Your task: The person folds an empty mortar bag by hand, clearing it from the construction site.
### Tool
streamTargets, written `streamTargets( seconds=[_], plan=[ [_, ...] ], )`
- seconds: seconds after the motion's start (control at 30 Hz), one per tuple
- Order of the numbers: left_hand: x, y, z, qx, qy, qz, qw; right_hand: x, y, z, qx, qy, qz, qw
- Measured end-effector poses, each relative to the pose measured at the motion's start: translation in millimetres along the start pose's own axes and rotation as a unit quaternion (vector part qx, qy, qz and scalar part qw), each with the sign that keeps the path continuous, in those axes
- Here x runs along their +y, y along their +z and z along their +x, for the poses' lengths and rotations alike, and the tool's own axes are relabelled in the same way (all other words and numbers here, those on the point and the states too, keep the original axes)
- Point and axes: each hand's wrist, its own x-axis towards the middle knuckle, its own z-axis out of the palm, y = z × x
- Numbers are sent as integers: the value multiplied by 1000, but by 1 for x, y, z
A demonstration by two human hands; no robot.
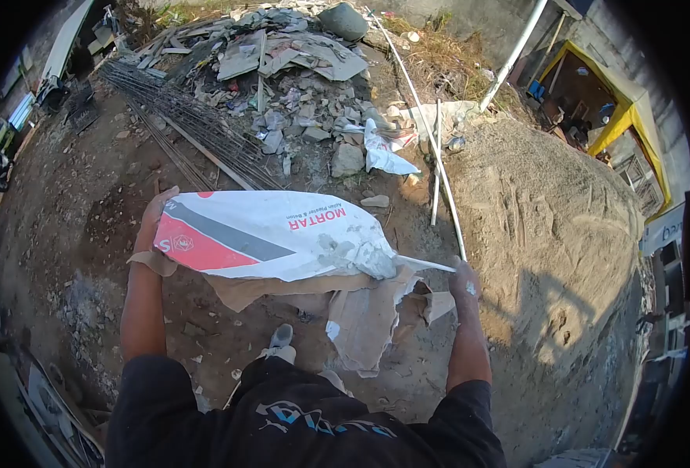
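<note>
A torn paper mortar bag (275,234), white with red and grey print, stretches between my hands above the dirt. My left hand (158,216) is closed on its left end, with a brown paper flap at the wrist. At the right, my right hand (462,282) is closed on a narrow white strip (427,264) that runs out from the bag's torn corner. Grey cement residue coats the printed side near that corner. Ragged brown inner paper (367,327) hangs below. The fingertips of both hands are partly hidden.
Ahead lie a rubble heap (306,109), steel mesh (181,117) and a white sack (386,150). Long white poles (423,117) slant across the ground. To the right rises a sand pile (548,210), with a yellow canopy (630,117) behind it.
</note>
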Motion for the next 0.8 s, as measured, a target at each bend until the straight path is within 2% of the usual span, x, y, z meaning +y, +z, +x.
streamTargets(
  seconds=[0.1,0.2,0.23,0.27,0.3,0.33,0.37,0.4,0.43,0.47,0.5,0.53,0.57,0.6,0.63,0.67,0.77,0.8],
  plan=[
    [-31,-63,43,-24,-36,29,999,-14,8,29,34,20,35,999],
    [-61,-82,49,15,17,268,963,-63,-32,35,26,-27,156,987],
    [-66,-80,55,33,7,446,895,-95,-55,20,30,-46,196,979],
    [-73,-70,64,41,-4,610,792,-123,-71,7,9,-68,245,967],
    [-82,-54,73,40,-10,752,658,-145,-81,-5,-9,-87,294,952],
    [-98,-29,88,-6,104,738,667,-162,-87,-15,-30,-87,334,938],
    [-101,32,80,-100,175,646,736,-178,-91,-21,-48,-88,376,921],
    [-117,82,84,-213,239,590,741,-190,-92,-29,-65,-91,417,902],
    [-122,140,59,-322,284,534,728,-200,-91,-38,-62,-90,446,889],
    [-138,183,51,-408,338,543,652,-208,-90,-49,-59,-96,473,874],
    [-156,218,43,-455,356,568,586,-215,-90,-57,-56,-109,501,857],
    [-174,243,34,-491,361,560,561,-214,-87,-63,-83,-113,530,836],
    [-187,260,26,-490,402,578,514,-207,-70,-66,-69,-131,573,806],
    [-197,271,19,-486,441,596,463,-211,-78,-80,-71,-115,579,804],
    [-206,275,13,-483,492,539,484,-217,-77,-91,-52,-98,634,765],
    [-215,275,8,-481,540,478,499,-226,-79,-103,-44,-39,724,687],
    [-245,266,-3,-557,432,475,527,-207,-80,-122,-142,-26,808,571],
    [-250,261,-3,-523,448,489,536,-205,-77,-126,-153,-5,775,613]
  ],
)
